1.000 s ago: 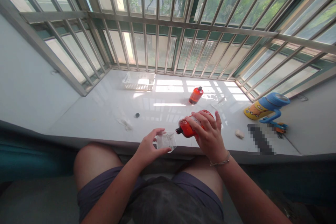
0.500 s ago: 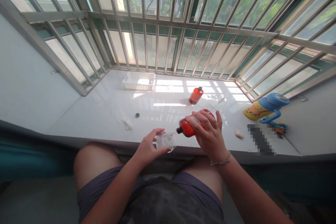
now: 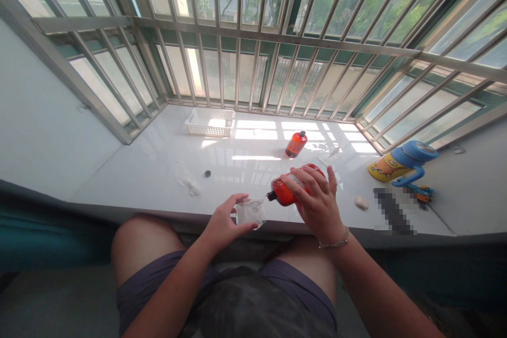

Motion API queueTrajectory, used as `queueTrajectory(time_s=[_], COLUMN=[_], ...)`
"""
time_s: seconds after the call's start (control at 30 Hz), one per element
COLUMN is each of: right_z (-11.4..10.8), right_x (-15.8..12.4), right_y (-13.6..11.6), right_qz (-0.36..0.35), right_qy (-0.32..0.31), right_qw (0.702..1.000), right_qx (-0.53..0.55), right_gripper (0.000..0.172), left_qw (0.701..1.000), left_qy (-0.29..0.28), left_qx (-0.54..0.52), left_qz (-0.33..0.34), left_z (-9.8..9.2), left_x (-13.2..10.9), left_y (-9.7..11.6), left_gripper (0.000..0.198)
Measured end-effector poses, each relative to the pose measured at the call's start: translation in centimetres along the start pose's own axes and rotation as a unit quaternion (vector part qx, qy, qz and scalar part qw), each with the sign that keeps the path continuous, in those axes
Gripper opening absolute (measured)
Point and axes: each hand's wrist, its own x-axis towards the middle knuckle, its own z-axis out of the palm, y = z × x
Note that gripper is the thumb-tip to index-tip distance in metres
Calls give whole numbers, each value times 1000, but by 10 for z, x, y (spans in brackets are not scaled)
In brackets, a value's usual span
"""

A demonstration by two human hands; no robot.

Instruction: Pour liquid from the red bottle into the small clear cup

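The clear container [image 3: 250,212] overlaps the front edge of the window sill [image 3: 130,185] in view, sill surface extending to its left. Left hand [image 3: 224,227], fingers part-spread, grips it; right hand [image 3: 317,203], fingers wrapped, holds the red bottle [image 3: 280,194] tilted neck-down just beside it

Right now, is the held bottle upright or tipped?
Tipped: the bottle slants in the right hand, its neck pointing toward the clear box.

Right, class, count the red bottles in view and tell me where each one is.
2: an uncapped red bottle in the right hand, tilted toward the clear container in the left hand; a capped red bottle on the white windowsill. None looks hidden.
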Motion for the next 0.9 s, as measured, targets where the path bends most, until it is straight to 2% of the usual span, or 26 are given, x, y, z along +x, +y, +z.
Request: queueTrajectory(time_s=[0.9], right_z=[1], right_x=[1], right_y=[3], right_qz=[-27], right_qy=[-10], right_qw=[999], right_qx=[-20], right_gripper=[49], left_qw=[1000], left_qy=[-2], left_qx=[13], left_qz=[-3], left_z=[0], left_x=[3], left_y=[-3], left_gripper=[74])
